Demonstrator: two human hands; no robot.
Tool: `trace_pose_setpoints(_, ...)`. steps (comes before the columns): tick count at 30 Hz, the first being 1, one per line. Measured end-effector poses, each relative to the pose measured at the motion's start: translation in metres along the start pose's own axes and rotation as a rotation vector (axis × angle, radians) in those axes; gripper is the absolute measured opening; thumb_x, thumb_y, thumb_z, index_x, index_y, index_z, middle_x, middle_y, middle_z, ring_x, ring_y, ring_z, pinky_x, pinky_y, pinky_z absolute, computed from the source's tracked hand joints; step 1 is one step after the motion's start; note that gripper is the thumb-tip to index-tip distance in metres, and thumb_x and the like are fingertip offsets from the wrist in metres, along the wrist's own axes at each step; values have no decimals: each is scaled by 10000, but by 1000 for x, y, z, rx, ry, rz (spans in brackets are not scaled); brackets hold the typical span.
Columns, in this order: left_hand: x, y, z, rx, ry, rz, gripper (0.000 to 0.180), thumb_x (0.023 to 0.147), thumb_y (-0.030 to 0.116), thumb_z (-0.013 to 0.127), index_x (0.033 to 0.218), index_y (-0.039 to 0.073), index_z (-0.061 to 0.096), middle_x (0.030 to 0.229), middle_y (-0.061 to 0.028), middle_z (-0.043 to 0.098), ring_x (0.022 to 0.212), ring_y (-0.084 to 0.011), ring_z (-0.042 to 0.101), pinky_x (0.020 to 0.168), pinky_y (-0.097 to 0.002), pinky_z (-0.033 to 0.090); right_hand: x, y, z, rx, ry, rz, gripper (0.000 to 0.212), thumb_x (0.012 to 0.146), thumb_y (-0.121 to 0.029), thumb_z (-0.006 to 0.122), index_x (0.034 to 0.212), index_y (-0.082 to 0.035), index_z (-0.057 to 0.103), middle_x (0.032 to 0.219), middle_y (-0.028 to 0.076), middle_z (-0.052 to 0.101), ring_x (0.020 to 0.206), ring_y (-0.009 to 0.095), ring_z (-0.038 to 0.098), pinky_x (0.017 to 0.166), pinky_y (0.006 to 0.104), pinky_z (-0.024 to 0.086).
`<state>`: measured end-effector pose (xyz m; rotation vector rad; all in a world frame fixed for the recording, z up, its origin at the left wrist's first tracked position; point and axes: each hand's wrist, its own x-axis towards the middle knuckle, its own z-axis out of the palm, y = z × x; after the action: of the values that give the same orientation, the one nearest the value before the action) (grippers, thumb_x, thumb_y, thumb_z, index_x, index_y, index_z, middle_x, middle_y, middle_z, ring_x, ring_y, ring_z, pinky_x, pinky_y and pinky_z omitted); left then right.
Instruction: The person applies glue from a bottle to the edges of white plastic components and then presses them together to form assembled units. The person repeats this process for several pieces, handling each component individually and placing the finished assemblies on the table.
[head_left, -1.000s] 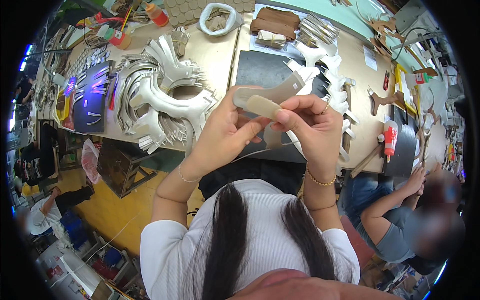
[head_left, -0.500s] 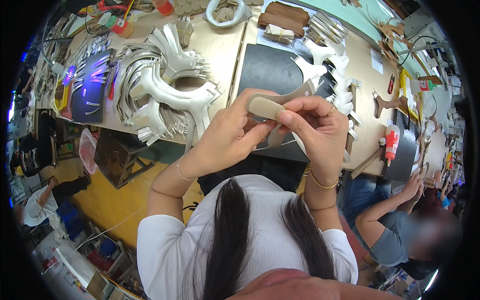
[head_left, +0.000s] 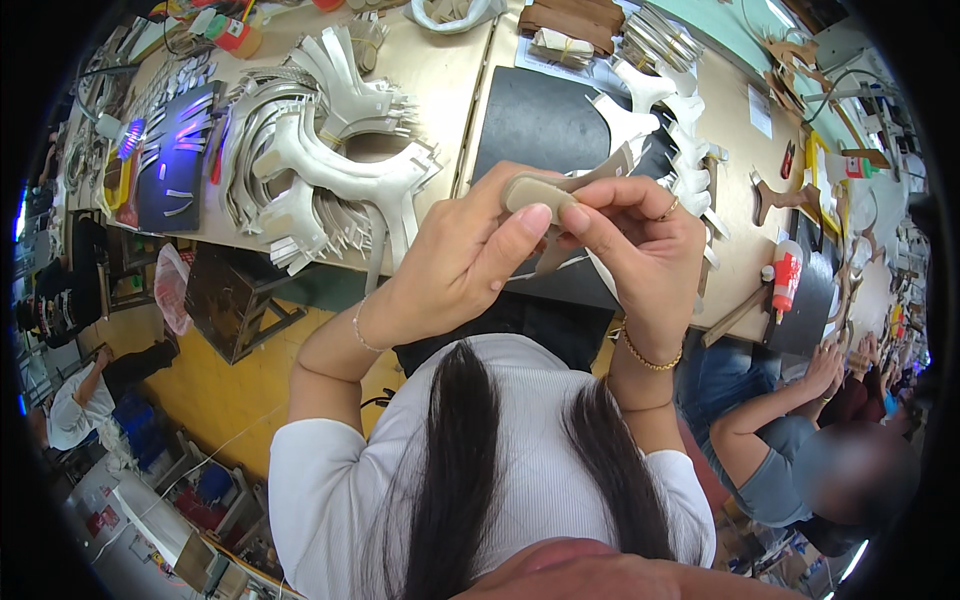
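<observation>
A taupe leather strap piece (head_left: 535, 192) with a rounded, padded-looking end is held up between my two hands above the table's near edge. My left hand (head_left: 470, 235) is closed on it, thumb pressed on the face of the rounded end and fingers behind. My right hand (head_left: 640, 240) pinches the same piece at the side of that end, thumb and fingertips close to the left thumb. Part of the strap loops behind the fingers, and its lower part is partly hidden by them. Beyond the hands lies a black mat (head_left: 540, 125).
Stacks of silvery Y-shaped leather pieces (head_left: 350, 195) fill the table's left. White cut pieces (head_left: 685, 130) lie in a row right of the mat. A red-and-white squeeze bottle (head_left: 786, 280) lies farther right. A co-worker's arm (head_left: 765, 415) reaches in at the right.
My left thumb has moved up onto the face of the rounded end. The right hand keeps its pinch. The whole view has shifted slightly.
</observation>
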<state>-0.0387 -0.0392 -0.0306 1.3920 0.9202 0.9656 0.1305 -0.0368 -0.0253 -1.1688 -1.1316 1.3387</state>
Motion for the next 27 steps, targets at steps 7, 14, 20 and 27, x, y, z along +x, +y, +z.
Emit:
trace_pose_setpoints(7, 0, -3, 5, -21, 55, -10, 342, 973, 285, 394, 1094, -11, 516, 803, -76, 622, 724, -120, 598, 647, -246, 474, -1, 3, 1, -10, 15, -23, 154, 747, -62, 732, 841, 7, 632, 755, 35, 651, 653, 66, 595, 603, 186, 479)
trace_pose_setpoints(14, 2, -3, 3, -220, 126, -148, 366, 947, 286, 397, 1092, -35, 497, 951, -107, 589, 791, -153, 596, 651, -274, 509, -1, 19, -10, 74, 127, -132, 332, 697, -104, 785, 934, 10, 583, 783, 6, 606, 640, 43, 510, 582, 182, 423)
trace_pose_setpoints(20, 4, -6, 9, -250, 86, -88, 363, 946, 290, 405, 1062, -35, 515, 941, -87, 548, 804, -139, 572, 643, -255, 505, -3, 26, -4, 125, -73, -54, 317, 732, -174, 762, 949, 8, 618, 797, 30, 638, 701, 57, 541, 609, 186, 425)
trace_pose_setpoints(27, 0, -5, 13, -339, 114, -34, 288, 943, 234, 471, 1040, -23, 555, 966, -66, 560, 842, -109, 572, 678, -228, 511, -4, 14, -1, 100, -99, 15, 201, 758, -129, 736, 874, 21, 669, 736, 0, 627, 665, 58, 551, 599, 197, 435)
